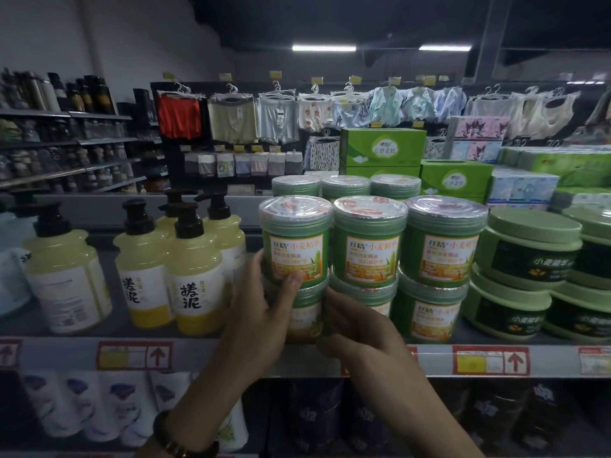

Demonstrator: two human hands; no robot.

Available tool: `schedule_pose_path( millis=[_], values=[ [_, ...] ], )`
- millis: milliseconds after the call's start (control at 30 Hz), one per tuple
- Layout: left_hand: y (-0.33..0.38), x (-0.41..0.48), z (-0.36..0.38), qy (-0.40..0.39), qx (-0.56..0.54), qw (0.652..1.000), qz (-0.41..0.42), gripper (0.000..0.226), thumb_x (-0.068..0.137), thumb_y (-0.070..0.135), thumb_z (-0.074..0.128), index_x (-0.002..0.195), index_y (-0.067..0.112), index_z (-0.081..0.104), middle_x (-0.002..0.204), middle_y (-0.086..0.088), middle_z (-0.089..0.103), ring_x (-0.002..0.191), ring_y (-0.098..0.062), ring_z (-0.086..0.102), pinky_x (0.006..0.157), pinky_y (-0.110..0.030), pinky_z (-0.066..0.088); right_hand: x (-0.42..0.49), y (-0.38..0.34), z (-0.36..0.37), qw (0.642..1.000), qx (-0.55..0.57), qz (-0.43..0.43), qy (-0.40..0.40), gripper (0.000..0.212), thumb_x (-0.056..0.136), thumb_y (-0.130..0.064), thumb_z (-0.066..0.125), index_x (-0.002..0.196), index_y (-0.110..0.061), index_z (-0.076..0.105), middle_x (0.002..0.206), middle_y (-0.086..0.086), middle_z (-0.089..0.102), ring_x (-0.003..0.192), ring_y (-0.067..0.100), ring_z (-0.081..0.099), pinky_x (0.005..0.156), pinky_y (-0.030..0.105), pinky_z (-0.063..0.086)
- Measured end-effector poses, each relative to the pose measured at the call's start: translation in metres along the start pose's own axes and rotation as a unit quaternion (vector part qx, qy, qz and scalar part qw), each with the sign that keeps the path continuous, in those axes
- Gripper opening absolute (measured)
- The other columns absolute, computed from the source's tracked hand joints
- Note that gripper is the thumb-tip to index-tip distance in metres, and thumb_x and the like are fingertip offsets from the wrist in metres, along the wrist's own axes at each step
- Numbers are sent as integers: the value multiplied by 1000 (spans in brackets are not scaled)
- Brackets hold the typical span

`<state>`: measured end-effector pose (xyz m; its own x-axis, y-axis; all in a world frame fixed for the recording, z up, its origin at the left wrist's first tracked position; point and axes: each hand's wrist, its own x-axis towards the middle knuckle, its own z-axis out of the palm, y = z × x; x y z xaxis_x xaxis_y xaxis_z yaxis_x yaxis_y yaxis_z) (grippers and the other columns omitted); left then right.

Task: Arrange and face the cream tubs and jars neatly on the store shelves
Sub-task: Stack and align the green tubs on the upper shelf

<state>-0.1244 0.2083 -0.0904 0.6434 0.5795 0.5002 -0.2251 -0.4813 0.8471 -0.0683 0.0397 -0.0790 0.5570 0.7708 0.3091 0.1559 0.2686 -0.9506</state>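
Green cream jars with orange labels stand stacked two high on the shelf. My left hand wraps round the left side of the leftmost stack, thumb on the upper left jar. My right hand holds the lower left jar from its right side. Two more stacks stand to the right: the middle upper jar and the right upper jar, labels facing forward. More jars sit behind them. Pale green tubs with dark labels are stacked at the right.
Yellow pump bottles stand just left of the jars. Green tissue boxes sit behind. Red price tags line the shelf edge. White pouches fill the shelf below. Clothing hangs on the back wall.
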Motion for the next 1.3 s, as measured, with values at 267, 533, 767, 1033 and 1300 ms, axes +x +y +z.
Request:
schedule_pose_path(
  millis=[267,533,767,1033,1300],
  values=[
    [1,0,0,1,6,1000,-15,66,85,70,63,142,41,48,133,21,65,123,0,63,99,-42,58,0,-4,-1,999,27,22,12,57,88,22,53,132,-11,67,126,-5,78,123,5,69,93,15,54],
    [27,-4,-14,35,23,999,6,61,88,53,59,143,30,47,139,15,58,118,10,60,85,-13,54,-6,-23,-17,991,-90,46,84,36,96,3,67,128,-12,73,114,-4,82,111,9,76,102,35,60],
    [67,-2,-27,97,161,979,73,27,95,45,60,117,29,59,106,11,65,92,-1,65,69,-20,54,-3,-82,-29,986,-147,-19,71,14,95,-3,72,103,-12,80,91,12,82,86,28,81,89,61,62],
    [124,34,-36,74,256,961,69,5,99,37,62,96,34,65,87,13,66,73,-3,65,62,-26,52,23,-158,-58,974,-207,-87,3,9,94,0,73,101,-3,78,84,16,80,77,30,80,68,41,68],
    [160,89,-44,9,310,951,-4,8,100,35,66,99,28,70,91,0,75,86,-22,73,81,-48,63,69,-185,-76,964,-256,-72,-17,10,97,-3,70,99,2,78,90,18,80,80,30,80,68,36,67]
  ],
)
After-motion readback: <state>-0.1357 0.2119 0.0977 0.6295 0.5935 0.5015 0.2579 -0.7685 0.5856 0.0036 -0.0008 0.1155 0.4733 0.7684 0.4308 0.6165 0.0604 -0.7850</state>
